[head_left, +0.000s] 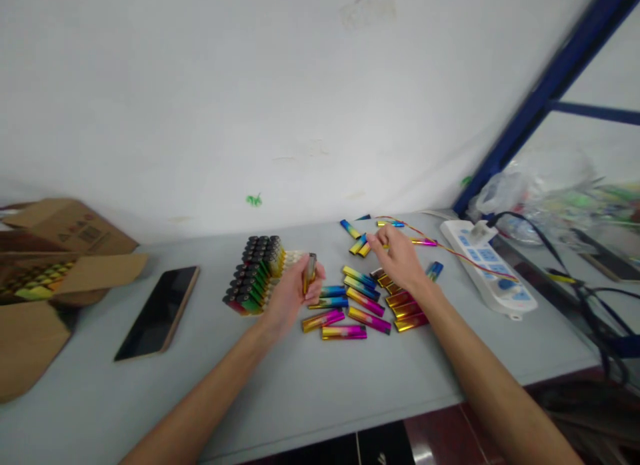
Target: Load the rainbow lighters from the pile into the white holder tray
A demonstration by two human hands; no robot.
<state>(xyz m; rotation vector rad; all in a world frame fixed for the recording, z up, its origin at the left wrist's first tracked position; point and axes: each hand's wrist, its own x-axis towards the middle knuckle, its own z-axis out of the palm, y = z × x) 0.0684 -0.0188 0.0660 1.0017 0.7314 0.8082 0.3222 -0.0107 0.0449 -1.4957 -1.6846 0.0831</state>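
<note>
My left hand [293, 288] is closed around a slim shiny gold tube [310, 272] with a dark end, held upright. Just left of it, a block of several black-topped tubes [253, 275] stands in rows in a pale holder [293, 260]. My right hand [397, 255] is bent over the table, thumb and fingers together beside blue-and-yellow tubes [359, 244]; what they pinch, if anything, is hidden. Between my hands lie several metallic tubes, among them a pink-and-yellow tube [369, 320]. Red-and-gold tubes [407, 310] lie side by side under my right wrist.
A dark phone [159, 312] lies at left, near an open cardboard box [100, 275] holding several tubes. At right are a white power strip [487, 268] with a plug, a thin red-yellow wire [460, 254], black cables [583, 295] and clear plastic bags [530, 198]. A white wall [250, 105] rises behind.
</note>
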